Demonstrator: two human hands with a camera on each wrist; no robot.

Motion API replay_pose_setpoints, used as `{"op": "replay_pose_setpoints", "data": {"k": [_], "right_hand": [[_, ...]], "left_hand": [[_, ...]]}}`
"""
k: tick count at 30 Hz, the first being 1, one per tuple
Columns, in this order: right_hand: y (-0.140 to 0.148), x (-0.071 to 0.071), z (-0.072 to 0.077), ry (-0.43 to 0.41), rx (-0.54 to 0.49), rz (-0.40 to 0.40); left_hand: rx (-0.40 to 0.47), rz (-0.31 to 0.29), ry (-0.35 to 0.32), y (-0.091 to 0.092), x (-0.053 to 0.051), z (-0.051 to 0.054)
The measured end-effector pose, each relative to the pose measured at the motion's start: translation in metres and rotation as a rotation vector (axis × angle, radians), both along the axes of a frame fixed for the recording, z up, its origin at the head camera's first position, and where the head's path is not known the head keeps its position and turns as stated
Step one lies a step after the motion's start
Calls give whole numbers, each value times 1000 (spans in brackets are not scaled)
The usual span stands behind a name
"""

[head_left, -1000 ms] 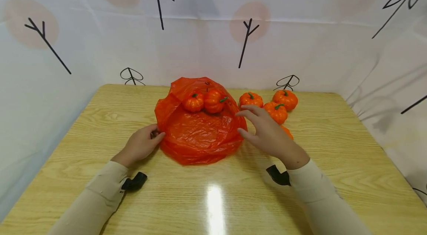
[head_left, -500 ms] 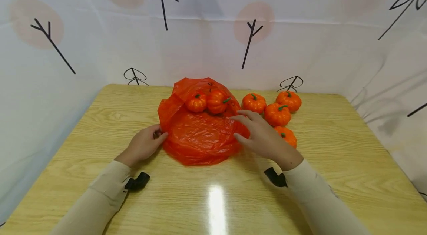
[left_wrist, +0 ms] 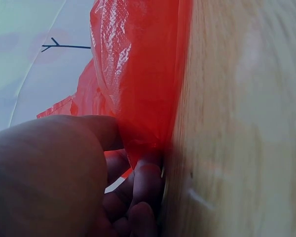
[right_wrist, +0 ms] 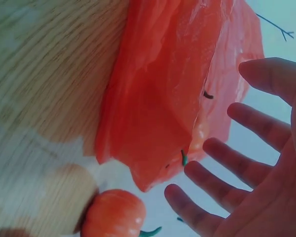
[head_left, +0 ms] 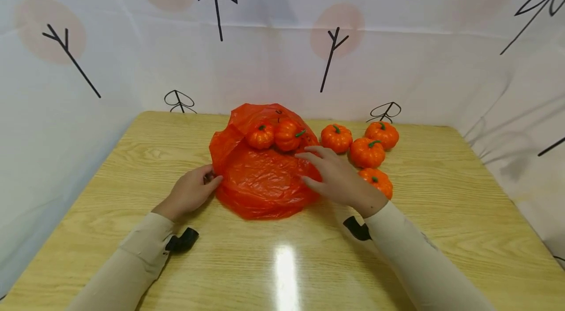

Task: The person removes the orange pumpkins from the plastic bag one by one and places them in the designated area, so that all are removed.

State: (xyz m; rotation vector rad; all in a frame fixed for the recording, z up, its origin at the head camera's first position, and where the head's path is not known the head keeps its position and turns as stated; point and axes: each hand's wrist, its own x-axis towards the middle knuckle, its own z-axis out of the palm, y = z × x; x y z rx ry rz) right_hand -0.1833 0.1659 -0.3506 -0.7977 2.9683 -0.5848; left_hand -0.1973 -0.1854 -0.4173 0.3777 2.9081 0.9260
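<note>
A thin red plastic bag [head_left: 265,178] lies spread with its mouth open toward me. Inside, at its back, sit two small orange pumpkins, one paler-stemmed pumpkin [head_left: 260,137] and one with a green stem [head_left: 288,136]. At the bag's left side my left hand [head_left: 189,193] pinches the rim; the left wrist view has the film [left_wrist: 148,98] tapering between thumb and fingers. Over the right rim hovers my right hand [head_left: 340,178], fingers spread and holding nothing. In the right wrist view its fingers [right_wrist: 241,163] stand apart from the bag.
Several more orange pumpkins stand right of the bag: a rear one [head_left: 336,138], a middle one [head_left: 367,152], a far right one [head_left: 382,135] and a near one [head_left: 378,181] beside my right wrist. A patterned cloth [head_left: 273,65] backs the wooden table [head_left: 238,262].
My right hand has moved left over the bag's right rim, uncovering more of the nearest loose pumpkin. My left hand keeps its hold, and the head view has shifted slightly.
</note>
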Motion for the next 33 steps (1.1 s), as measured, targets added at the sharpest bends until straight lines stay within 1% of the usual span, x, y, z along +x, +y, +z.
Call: {"op": "replay_pose_setpoints", "data": {"k": [8,14,16,21,23,28,33], "right_hand": [[-11,-12,2,22,22,43],[-15,-25,5,16,56,54],[-16,-29,7,0,60,55],[-16,-40,8,-70,35,46],[-16,-44,9,-83,27,36],[-17,-54,8,-52,30,7],[-16,-65,5,-52,27,-5]], "left_hand": [[5,0,7,1,0,0],[11,1,6,2,0,0],[11,2,3,2,0,1],[15,3,-6,1,0,1],[16,5,-8,1,0,1],[12,9,-4,1,1,1],[13,0,8,2,1,1]]}}
